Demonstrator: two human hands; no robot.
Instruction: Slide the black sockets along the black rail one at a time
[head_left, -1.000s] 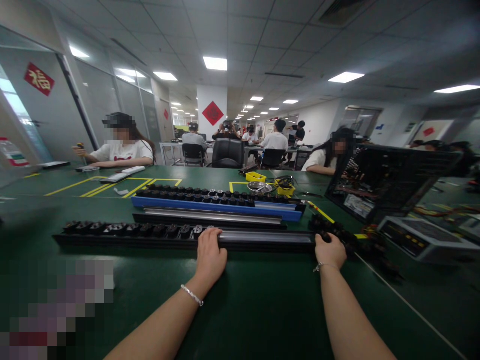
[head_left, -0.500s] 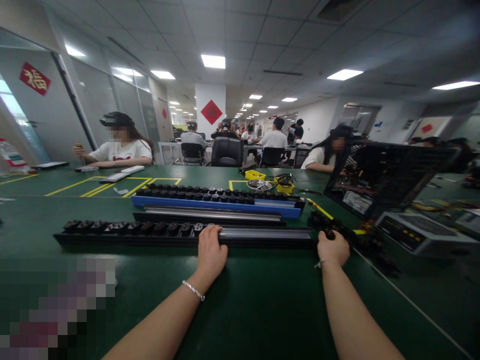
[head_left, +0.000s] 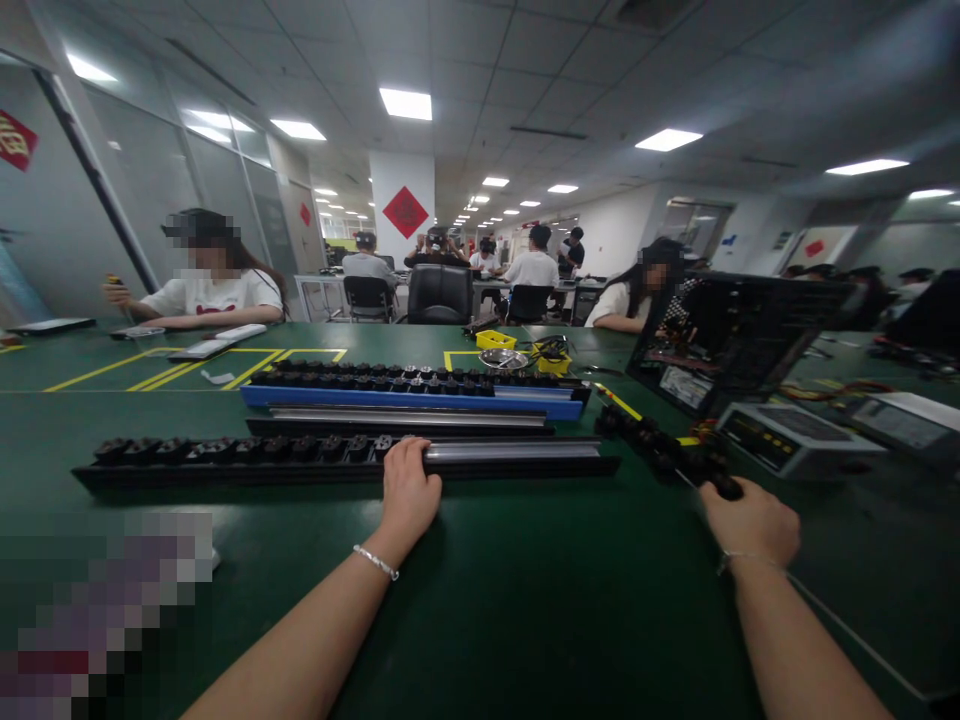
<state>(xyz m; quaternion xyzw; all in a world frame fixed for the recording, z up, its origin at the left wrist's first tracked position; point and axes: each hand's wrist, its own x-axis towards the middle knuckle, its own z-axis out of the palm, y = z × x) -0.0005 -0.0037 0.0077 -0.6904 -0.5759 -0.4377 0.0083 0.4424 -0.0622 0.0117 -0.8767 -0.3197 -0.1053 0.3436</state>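
Note:
A long black track rail (head_left: pixel 517 466) lies across the table with a row of black socket modules (head_left: pixel 277 449) on its left part; the silvery channel on its right part is bare. My left hand (head_left: pixel 411 490) is closed over the rail beside the last module of the row, its fingertips on the far side partly hidden. Off to the right, my right hand (head_left: pixel 750 522) is closed on a black socket module (head_left: pixel 727 487) at the near end of a pile of similar black modules (head_left: pixel 660 445).
Behind the rail lie a second black rail (head_left: pixel 405 419) and a blue-edged one (head_left: pixel 420 399) carrying modules. An open computer case (head_left: pixel 697 350) and a power supply unit (head_left: pixel 795 440) stand right. Yellow trays (head_left: pixel 496 341) and a metal dish (head_left: pixel 503 358) sit farther back. Co-workers sit across the table.
My right hand has moved right and nearer, from the rail's right end to the near end of the module pile. My left hand stays at the same place on the rail. The view has shifted slightly.

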